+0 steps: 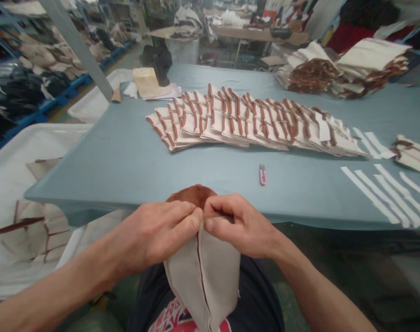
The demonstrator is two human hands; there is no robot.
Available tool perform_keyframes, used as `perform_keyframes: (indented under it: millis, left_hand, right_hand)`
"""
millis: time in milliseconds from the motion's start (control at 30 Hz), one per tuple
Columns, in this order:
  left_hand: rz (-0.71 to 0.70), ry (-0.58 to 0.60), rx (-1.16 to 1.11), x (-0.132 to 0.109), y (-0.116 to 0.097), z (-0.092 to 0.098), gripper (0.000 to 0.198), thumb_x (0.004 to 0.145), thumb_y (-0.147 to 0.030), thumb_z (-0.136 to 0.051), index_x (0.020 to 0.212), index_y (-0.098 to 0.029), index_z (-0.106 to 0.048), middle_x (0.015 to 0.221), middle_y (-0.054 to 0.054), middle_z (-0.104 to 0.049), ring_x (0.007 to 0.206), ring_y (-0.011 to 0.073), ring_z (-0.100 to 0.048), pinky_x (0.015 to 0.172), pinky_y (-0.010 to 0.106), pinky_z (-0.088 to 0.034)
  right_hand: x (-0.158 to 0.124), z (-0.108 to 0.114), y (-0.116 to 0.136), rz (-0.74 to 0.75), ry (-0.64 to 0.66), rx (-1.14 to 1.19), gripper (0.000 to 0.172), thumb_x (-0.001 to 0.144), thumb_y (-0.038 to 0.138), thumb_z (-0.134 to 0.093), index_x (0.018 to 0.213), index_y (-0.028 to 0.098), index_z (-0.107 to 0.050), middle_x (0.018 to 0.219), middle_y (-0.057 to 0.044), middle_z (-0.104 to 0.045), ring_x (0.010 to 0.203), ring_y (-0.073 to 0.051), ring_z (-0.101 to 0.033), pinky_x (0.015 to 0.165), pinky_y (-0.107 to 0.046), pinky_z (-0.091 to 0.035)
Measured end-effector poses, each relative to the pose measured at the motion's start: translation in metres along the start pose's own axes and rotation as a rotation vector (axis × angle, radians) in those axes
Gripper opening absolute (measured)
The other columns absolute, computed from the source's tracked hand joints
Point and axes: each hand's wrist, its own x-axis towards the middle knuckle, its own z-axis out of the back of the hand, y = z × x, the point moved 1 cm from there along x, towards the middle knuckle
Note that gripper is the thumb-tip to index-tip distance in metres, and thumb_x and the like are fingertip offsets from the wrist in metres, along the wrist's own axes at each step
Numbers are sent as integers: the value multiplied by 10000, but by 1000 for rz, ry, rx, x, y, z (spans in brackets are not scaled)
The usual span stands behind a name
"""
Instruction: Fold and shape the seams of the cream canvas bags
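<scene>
My left hand (161,233) and my right hand (235,223) both pinch the top edge of a cream fabric piece (204,272) with brown trim, held over my lap just below the near edge of the blue-grey table (127,157). The fingertips of both hands meet at the brown seam. A brown lining shows above my fingers. The cloth hangs down between my forearms. A small pink thread snipper (262,174) lies on the table a little beyond my right hand.
A fanned row of cream and brown fabric pieces (251,122) crosses the table's middle. White strips (386,193) lie at the right. Stacked pieces (341,69) sit at the far right. White bins (12,180) with more pieces stand at the left.
</scene>
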Motion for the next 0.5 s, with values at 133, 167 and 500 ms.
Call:
perform_keyframes:
  millis: [133, 167, 500]
  left_hand:
    - [-131, 4, 124, 7, 0, -3, 284, 1112, -123, -330, 1080, -122, -612, 828, 64, -742, 714, 185, -706, 688, 280, -548]
    - [-141, 18, 137, 8, 1, -4, 286, 1111, -117, -323, 1090, -115, -608, 825, 68, -747, 712, 187, -714, 693, 280, -553]
    - [18, -73, -39, 1, -1, -20, 146, 975, -99, -576, 1097, -174, -550, 777, 5, -731, 649, 156, -695, 619, 268, -495]
  right_hand:
    - [2, -1, -16, -98, 17, 307, 325, 806, 455, -585, 631, 222, -440, 554, 79, -345, 495, -77, -282, 459, -224, -219]
    - [3, -1, -20, -109, 7, 345, 331, 800, 450, -600, 626, 223, -433, 550, 80, -348, 488, -73, -281, 456, -220, -216]
    - [-12, 3, -24, 152, -106, -29, 122, 762, 176, -524, 641, 187, -524, 575, 72, -397, 519, -68, -331, 494, -205, -267]
